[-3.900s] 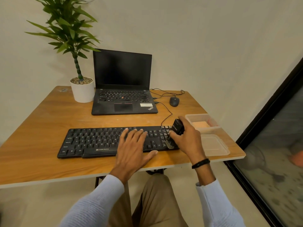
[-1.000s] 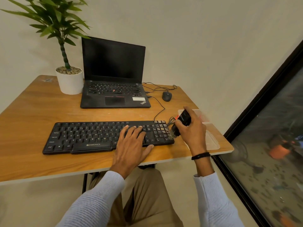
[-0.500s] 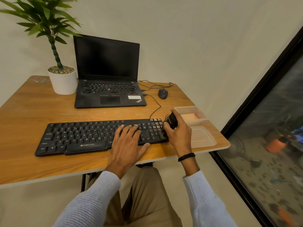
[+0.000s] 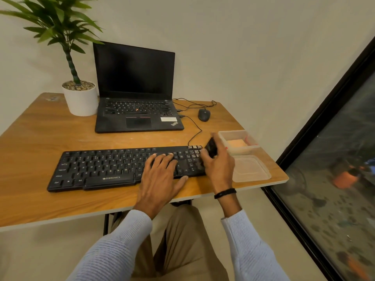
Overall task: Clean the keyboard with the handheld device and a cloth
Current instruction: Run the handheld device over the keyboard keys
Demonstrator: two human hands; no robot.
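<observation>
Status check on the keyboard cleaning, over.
Left hand flat on keyboard. Right hand grips handheld device over number pad end. Open tub close beside it, nothing blocking.

Laptop (image 4: 138,110) open, screen dark, at back of table (image 4: 40,138); potted plant (image 4: 80,100) stood just left of it, mouse (image 4: 204,115) to its right.

Pale-blue ribbed sleeves (image 4: 121,246), black wristband (image 4: 225,193), khaki trousers (image 4: 182,252)
</observation>
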